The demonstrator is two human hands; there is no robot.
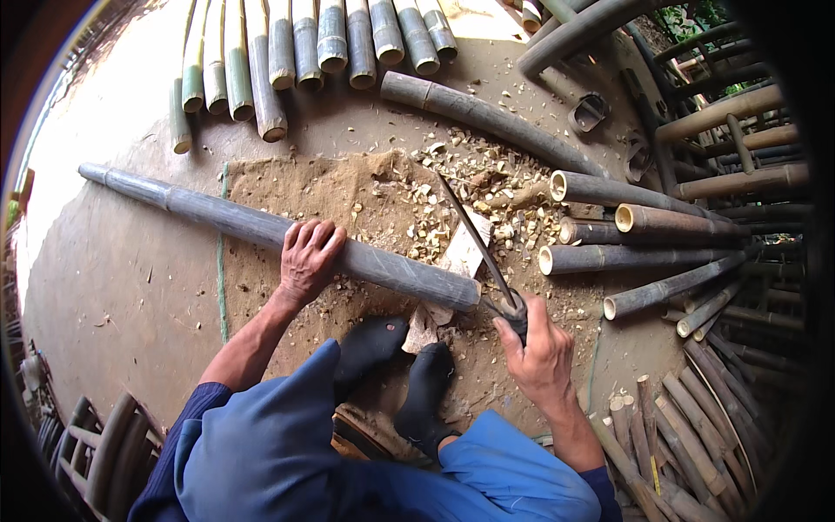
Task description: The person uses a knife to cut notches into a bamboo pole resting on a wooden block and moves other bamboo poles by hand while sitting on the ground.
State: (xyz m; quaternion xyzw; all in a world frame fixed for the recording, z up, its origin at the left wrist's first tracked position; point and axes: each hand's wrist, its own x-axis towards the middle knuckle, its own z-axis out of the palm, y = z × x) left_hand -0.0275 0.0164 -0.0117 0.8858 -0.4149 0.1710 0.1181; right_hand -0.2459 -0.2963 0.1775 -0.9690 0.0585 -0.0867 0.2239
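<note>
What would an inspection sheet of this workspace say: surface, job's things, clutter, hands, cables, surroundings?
Surface: bare floor with a brown cloth mat spread on it.
Job's things: one dark bamboo pole slanting over the mat; one knife with a long, thin blade.
Clutter: pale chips strewn over mat and floor.
Hands: left hand has its grip over the pole; right hand has its grip around the knife's handle.
Cables: nothing seen.
Surroundings: row of poles along the far side; loose sticks at lower right.
</note>
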